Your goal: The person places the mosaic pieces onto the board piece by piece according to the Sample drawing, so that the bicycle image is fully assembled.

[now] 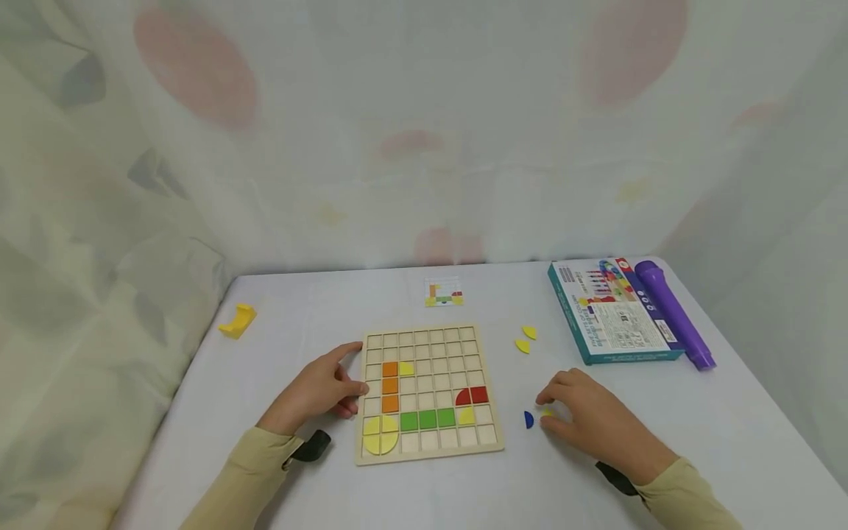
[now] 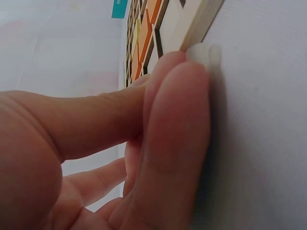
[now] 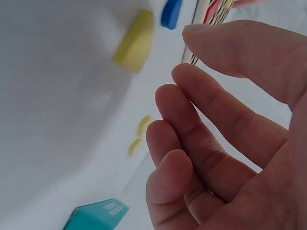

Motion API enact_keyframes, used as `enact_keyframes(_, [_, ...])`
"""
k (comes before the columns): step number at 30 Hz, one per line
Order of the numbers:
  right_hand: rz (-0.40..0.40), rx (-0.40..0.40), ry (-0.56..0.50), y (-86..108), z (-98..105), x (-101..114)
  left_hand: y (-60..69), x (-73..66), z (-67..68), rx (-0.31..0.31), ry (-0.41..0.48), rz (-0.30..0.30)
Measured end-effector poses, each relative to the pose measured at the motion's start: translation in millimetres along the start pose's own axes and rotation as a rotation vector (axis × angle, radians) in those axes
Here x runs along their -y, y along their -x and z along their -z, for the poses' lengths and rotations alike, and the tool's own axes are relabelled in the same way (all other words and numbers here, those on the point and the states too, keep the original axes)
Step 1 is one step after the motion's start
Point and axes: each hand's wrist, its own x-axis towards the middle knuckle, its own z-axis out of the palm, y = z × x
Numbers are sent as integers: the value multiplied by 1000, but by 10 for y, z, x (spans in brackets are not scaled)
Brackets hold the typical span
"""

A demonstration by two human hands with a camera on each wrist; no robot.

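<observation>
A wooden grid board (image 1: 430,458) lies on the table with orange squares (image 1: 390,386), green squares (image 1: 428,419), red pieces (image 1: 478,395) and a yellow circle of quarter pieces (image 1: 380,435) in its cells. My left hand (image 1: 321,390) holds the board's left edge, thumb at the rim and fingers beside it; the left wrist view shows the fingertips against the board's side (image 2: 195,26). Above the table right of the board, my right hand (image 1: 583,412) has its thumb and forefinger apart. Near those fingertips lie a yellow piece (image 3: 135,43), partly hidden in the head view, and a blue piece (image 1: 528,419).
Two yellow quarter pieces (image 1: 523,345) lie right of the board. Behind it is a pattern card (image 1: 444,292). A game box (image 1: 616,313) and a purple microphone-shaped tube (image 1: 676,313) are at the right; a yellow holder (image 1: 238,322) sits far left.
</observation>
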Motion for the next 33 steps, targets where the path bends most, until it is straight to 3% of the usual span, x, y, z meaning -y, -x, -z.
enact_keyframes(9, [-56,27,-20,115,-26,-125,3,-1,17,2,0,3])
enact_keyframes(17, [-54,6,3,152,-47,-164,25,-15,15,2,2,-3])
enact_keyframes(33, [-71,17,-11,144,-56,-117,20,-16,-3,-3,-11,4])
